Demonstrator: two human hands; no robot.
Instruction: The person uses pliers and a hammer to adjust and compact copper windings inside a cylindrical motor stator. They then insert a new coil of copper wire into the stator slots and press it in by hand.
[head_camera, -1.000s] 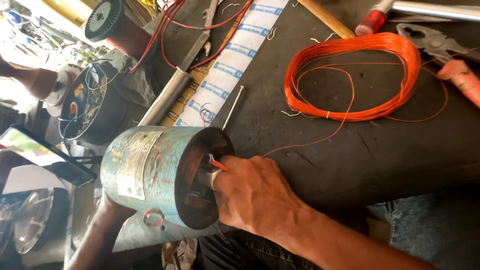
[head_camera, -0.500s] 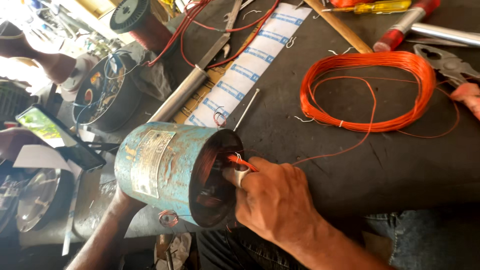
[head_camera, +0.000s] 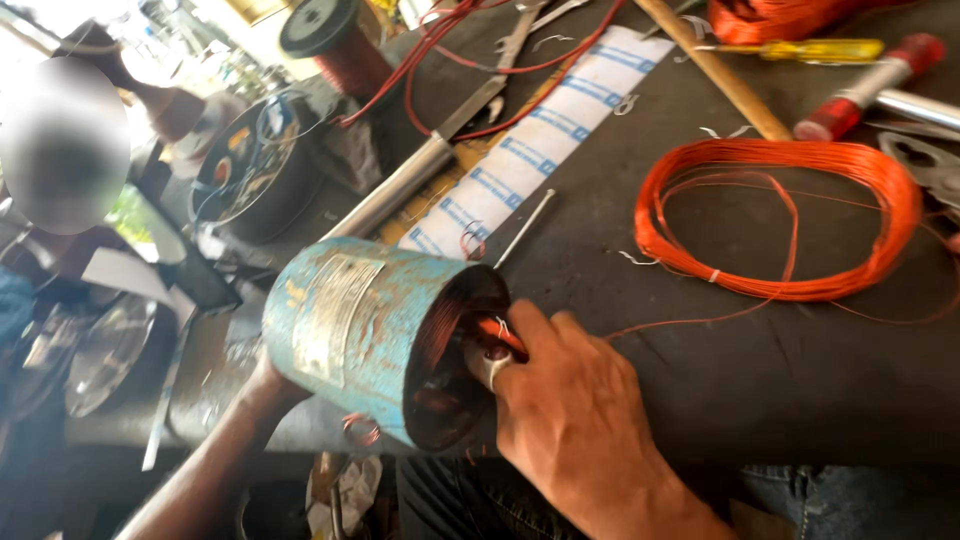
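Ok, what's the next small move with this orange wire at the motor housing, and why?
Probably press the orange wire deeper into the blue motor housing: the right hand pinches it at the open mouth, and slack trails to the coil. The left hand is hidden.

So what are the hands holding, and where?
The right hand pinches orange wire at the open mouth of the blue motor shell. The left hand is hidden behind the shell, seemingly supporting its far end.

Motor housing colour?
Worn light blue with rust patches, on the motor housing; the head view shows it best.
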